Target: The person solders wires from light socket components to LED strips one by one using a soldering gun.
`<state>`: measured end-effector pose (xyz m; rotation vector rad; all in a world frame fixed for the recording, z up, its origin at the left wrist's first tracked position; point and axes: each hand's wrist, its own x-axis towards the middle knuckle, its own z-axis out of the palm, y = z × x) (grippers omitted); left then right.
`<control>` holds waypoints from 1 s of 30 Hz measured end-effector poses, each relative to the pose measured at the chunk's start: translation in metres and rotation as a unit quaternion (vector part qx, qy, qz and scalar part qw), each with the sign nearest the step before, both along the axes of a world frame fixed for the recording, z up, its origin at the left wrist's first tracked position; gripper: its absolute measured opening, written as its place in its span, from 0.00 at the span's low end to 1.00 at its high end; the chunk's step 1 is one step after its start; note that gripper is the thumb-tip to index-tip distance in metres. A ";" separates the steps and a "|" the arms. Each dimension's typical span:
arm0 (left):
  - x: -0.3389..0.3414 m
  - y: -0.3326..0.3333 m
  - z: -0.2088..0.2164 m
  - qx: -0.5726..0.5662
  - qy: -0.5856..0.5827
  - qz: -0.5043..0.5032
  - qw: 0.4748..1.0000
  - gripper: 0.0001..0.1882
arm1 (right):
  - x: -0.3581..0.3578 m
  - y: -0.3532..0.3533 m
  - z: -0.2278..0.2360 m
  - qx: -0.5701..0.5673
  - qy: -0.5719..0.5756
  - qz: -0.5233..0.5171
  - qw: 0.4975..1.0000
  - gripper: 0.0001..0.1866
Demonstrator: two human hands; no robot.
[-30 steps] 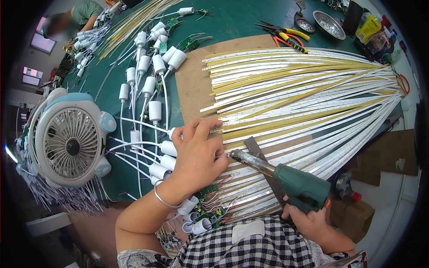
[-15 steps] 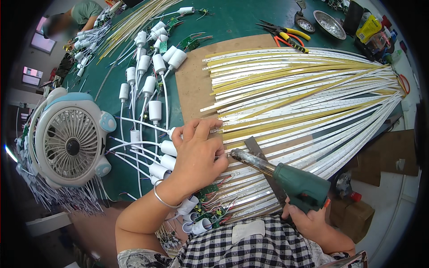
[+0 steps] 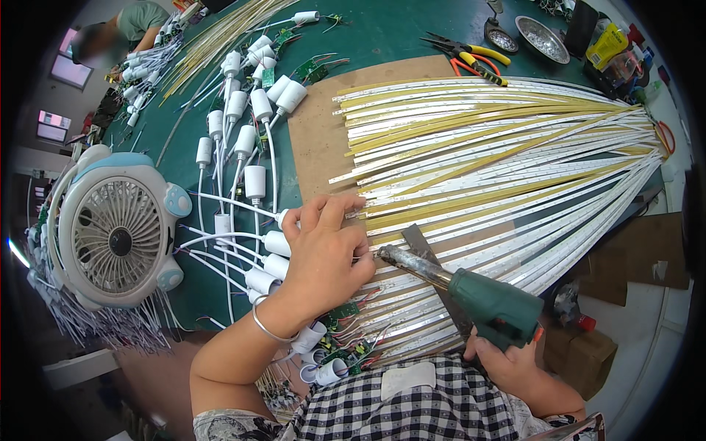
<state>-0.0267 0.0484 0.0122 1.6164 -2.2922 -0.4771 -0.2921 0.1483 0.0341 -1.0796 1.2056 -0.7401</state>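
Observation:
My right hand (image 3: 511, 361) grips a green soldering gun (image 3: 500, 305) by its handle. The gun's dark, crusted tip points left and meets the end of an LED strip beside my left fingers. My left hand (image 3: 327, 246) is closed over the left ends of the strips, fingers bent down; what they pinch is hidden. A silver bangle sits on that wrist. White and yellow LED strips (image 3: 471, 151) fan out side by side across a brown board (image 3: 320, 132). White lamp sockets (image 3: 278, 243) with cables lie against the left side of my left hand. A flat dark bar (image 3: 441, 283) crosses the strips under the gun.
A white-and-blue fan (image 3: 121, 231) stands at the left. More sockets with green circuit boards (image 3: 315, 70) lie beyond my left hand. Pliers (image 3: 471, 55), a metal dish (image 3: 543, 40) and a yellow bottle (image 3: 607, 47) are at the far right. Another person (image 3: 140, 26) sits far left.

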 end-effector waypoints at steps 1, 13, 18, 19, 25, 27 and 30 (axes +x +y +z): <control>0.000 0.000 0.000 0.000 0.000 0.000 1.000 0.03 | -0.002 0.001 -0.003 0.000 0.000 0.000 1.000 0.10; -0.001 0.001 0.001 -0.001 -0.007 0.003 1.000 0.04 | -0.008 0.004 -0.001 0.023 -0.052 -0.025 0.998 0.26; -0.001 0.002 0.001 -0.002 -0.010 0.004 1.000 0.03 | -0.008 0.004 0.000 0.030 -0.046 -0.013 0.998 0.25; -0.001 0.002 0.001 -0.005 -0.012 0.004 1.000 0.03 | -0.007 0.003 0.002 0.031 -0.046 -0.012 0.998 0.25; -0.002 0.001 0.001 -0.009 -0.005 0.003 1.000 0.03 | -0.007 0.002 0.003 0.044 -0.051 -0.009 0.998 0.24; -0.002 0.001 0.002 -0.010 -0.005 0.004 1.000 0.02 | -0.009 0.004 -0.002 0.017 -0.049 0.007 0.999 0.25; -0.002 0.002 0.001 -0.013 -0.006 0.005 1.000 0.02 | -0.009 0.003 0.001 0.043 -0.035 0.017 0.998 0.26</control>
